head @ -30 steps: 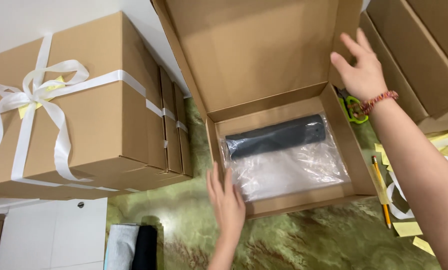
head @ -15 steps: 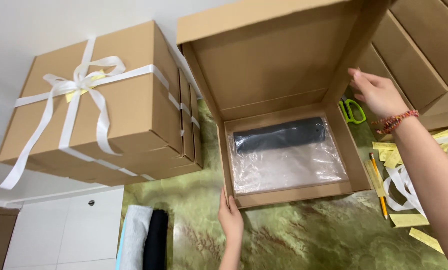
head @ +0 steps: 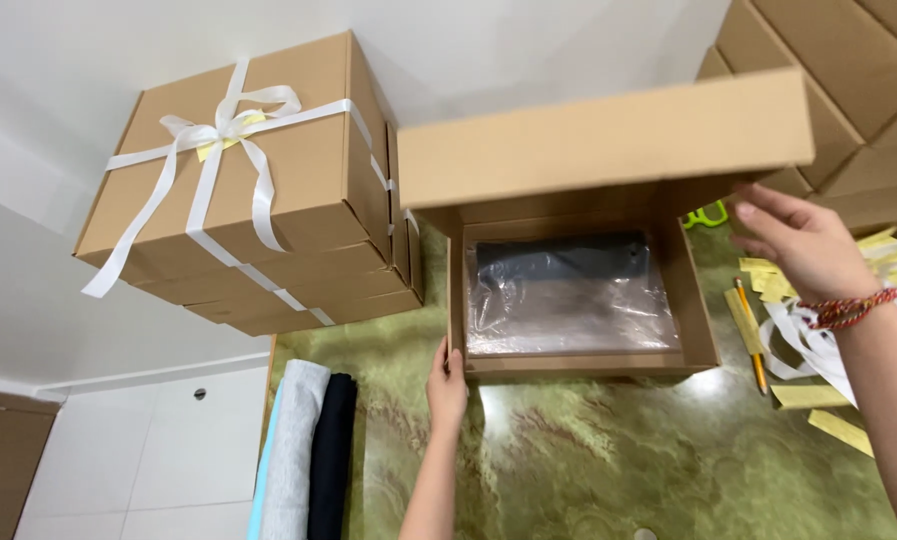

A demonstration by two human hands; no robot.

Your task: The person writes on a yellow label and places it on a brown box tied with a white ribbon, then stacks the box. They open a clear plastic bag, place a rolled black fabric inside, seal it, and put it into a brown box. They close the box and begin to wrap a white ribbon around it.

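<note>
Closing the box lid (head: 608, 140), your right hand (head: 803, 245) pinches its side flap while your left hand (head: 446, 385), fingers spread, steadies the cardboard box (head: 588, 362); below, the bagged dark garment (head: 568, 295) lies inside. Next, tuck flaps squarely.

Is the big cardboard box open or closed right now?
Partly open. The lid hangs tilted above the box, and the plastic-wrapped dark item inside shows through the gap.
</note>
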